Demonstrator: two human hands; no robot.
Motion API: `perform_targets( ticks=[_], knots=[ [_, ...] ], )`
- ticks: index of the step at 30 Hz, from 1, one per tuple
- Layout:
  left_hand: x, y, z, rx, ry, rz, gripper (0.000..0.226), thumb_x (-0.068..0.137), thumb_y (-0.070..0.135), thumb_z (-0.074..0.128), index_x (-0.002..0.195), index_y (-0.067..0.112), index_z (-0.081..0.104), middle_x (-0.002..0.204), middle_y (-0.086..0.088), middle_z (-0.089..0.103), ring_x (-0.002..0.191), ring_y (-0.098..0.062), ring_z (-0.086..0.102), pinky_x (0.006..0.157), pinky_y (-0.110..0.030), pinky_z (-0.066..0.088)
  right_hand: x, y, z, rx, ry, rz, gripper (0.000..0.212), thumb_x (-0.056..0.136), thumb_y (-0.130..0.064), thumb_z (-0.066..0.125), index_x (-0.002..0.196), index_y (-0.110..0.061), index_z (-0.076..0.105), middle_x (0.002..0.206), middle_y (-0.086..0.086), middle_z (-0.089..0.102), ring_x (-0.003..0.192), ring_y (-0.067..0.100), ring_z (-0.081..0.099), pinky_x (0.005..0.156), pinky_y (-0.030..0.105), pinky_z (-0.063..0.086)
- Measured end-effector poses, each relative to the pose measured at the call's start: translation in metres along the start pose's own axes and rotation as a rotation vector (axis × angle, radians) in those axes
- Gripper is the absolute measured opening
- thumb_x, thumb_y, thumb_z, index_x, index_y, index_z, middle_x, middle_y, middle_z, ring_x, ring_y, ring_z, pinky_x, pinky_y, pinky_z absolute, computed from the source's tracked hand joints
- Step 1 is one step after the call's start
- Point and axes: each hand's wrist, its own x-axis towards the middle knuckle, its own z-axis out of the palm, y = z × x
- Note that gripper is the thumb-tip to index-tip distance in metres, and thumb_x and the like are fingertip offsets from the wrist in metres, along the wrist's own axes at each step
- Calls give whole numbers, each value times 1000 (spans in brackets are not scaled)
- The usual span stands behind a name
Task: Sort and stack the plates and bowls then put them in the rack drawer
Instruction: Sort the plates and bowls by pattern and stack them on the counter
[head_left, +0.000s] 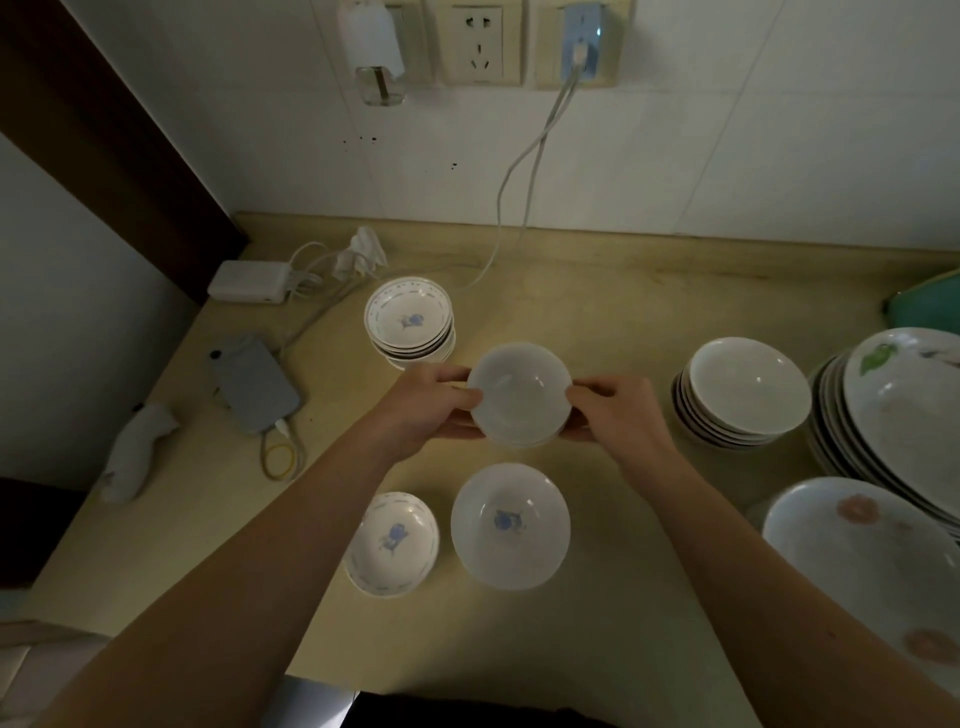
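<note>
The pale yellow surface (597, 291) carries my sorted piles by kind: the tall stack of large painted ceramic plates (893, 415) at its right edge, the stack of plain white bowls (743, 395) just beside it, and the stack of small blue-flowered dishes (410, 322) toward the back. My left hand (421, 410) and right hand (618, 410) curl their fingers round opposite rims of a short stack of small plain white bowls (519, 395), held level above the middle so nothing slides. Near the front edge, a white bowl with a blue motif (511, 525) and a lone small blue-flowered dish (392, 543) wait unsorted.
</note>
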Motion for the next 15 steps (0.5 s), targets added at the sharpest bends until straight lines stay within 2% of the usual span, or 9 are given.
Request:
perform_targets(
  ticks=[2,4,8,12,15],
  knots=[
    [-16,13,-3,-18,-23,55,30,93,0,65,122,5,68,103,-15,77,92,-31,76,76,-40,64,-11,-13,-3,47,3,-56,27,91,-5,65,78,-23,78,75,9,77,72,22,77,63,32,63],
    [-35,25,-7,-15,-53,92,25,94,4,67,118,7,70,100,-13,79,92,-30,77,73,-35,63,-26,-24,-7,59,-7,-95,27,91,-7,64,77,-25,77,75,6,78,73,19,77,62,30,63],
    [-72,28,-12,58,-116,84,21,96,17,68,110,2,73,99,-19,77,90,-31,77,75,-33,62,-57,-31,-14,-4,-2,-107,20,89,-7,63,78,-13,78,72,12,75,66,21,76,58,28,61],
    [-100,5,-12,121,-98,44,21,98,17,66,101,-2,75,91,-21,77,87,-31,77,72,-31,63,-82,-15,-13,-117,-62,-81,19,90,-8,62,80,2,74,78,25,71,68,27,76,58,31,62],
    [-108,-14,-11,140,-75,12,15,95,11,68,99,-1,76,90,-21,78,86,-31,77,73,-30,63,-94,1,-7,-184,-88,-75,19,90,-8,62,80,0,76,76,23,72,68,26,76,64,36,65]
  ],
)
